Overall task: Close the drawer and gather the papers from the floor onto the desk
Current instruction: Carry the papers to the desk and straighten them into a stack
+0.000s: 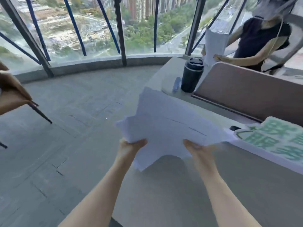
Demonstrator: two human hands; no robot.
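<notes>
**Papers held over the table edge**

Both arms reach out from the bottom of the view. Left hand (131, 145) pinches the near left corner of the papers (165, 128), thumb on top. Right hand (199, 149) pinches the near right side the same way. So 2 hands hold 1 messy stack, and the sheets stick out at odd angles.

It looks like the papers are up off the floor (73, 128) now. The stack hangs over the near edge of the table (180, 194), partly above the floor and partly above the table top. No drawer can be seen, so I cannot tell if it is shut.

A black cup (191, 76) stands well beyond the papers, and a white and green sign (282, 141) lies just to the right.

Next, the stack likely needs to move right and go down flat on a bare part of the table. Then both hands can let go.
</notes>
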